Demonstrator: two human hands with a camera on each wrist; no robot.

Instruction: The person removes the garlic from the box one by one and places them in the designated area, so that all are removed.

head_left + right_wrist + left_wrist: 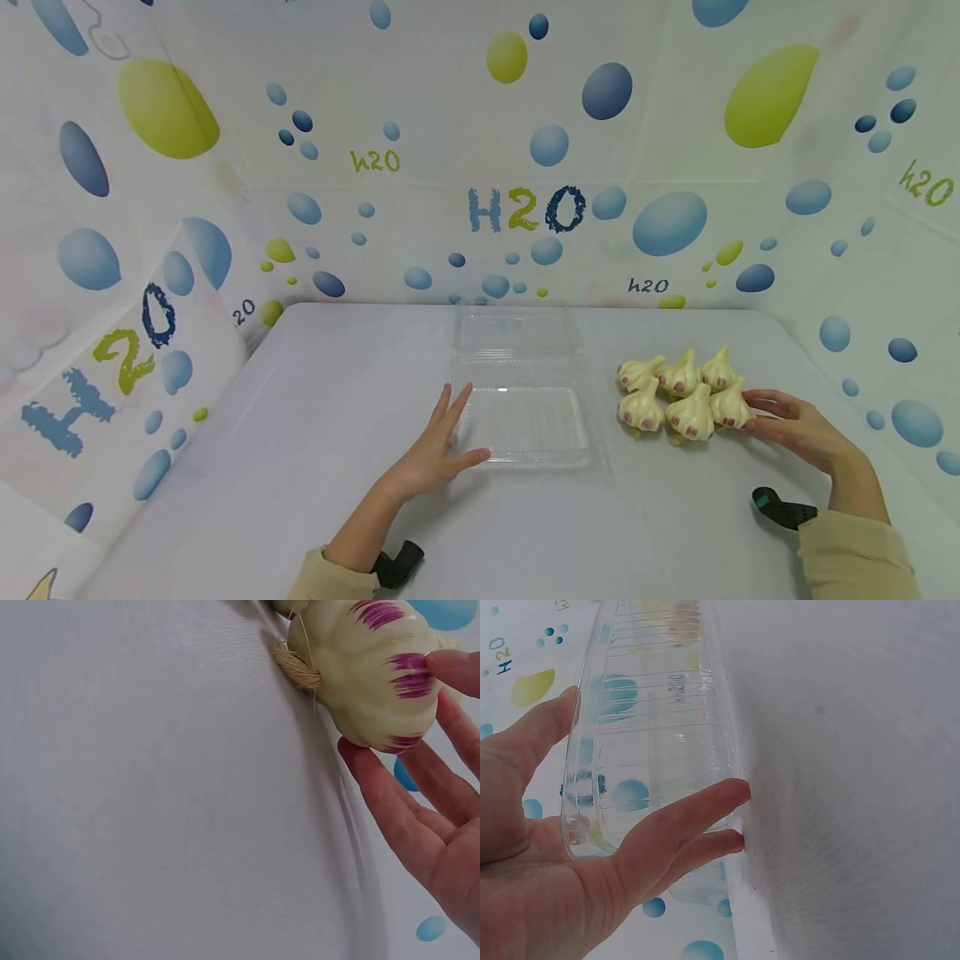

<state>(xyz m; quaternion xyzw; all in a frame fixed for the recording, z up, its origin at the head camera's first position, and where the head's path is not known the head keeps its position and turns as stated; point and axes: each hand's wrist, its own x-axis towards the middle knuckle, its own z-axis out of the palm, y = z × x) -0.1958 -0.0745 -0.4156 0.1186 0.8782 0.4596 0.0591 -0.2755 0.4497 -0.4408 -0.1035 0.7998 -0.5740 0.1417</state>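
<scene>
Several cream garlic bulbs (pixel 690 417) with purple streaks stand in two rows on the table's right side. My right hand (pixel 798 425) is at the front right bulb (pixel 729 408). In the right wrist view, its thumb and fingertips meet the side of that glossy bulb (pixel 367 682), which has a straw-like tuft at its base. A clear plastic container (pixel 525 425) lies with its lid (pixel 513 331) folded back. My left hand (pixel 431 450) spreads its fingers along the container's left side. The left wrist view shows its fingers (pixel 686 814) and thumb apart, beside the container wall (pixel 660 735).
A white cloth covers the table (pixel 337 375). Behind and beside it hang white sheets (pixel 435 108) printed with blue and green drops and H2O lettering. Black wrist devices (pixel 399 564) sit at both forearms, under beige sleeves (pixel 855 554).
</scene>
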